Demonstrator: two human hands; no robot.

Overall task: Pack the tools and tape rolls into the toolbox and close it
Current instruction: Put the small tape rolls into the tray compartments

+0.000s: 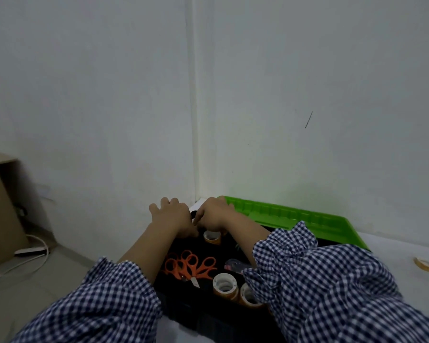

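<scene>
Nearest you, two tape rolls [224, 285] and orange scissors [188, 266] lie in the black toolbox [208, 318]. Beyond, your left hand [171, 216] and right hand [214, 214] sit together above a third roll [211, 237]; their grip I cannot tell. A stray roll [425, 264] lies on the counter [394, 246] well to the right, nearer your right hand.

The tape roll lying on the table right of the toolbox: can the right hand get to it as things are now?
Probably yes. The tape roll lies alone on the table, with nothing over it. The right hand is at the far end of the toolbox, so it must first draw back.
</scene>
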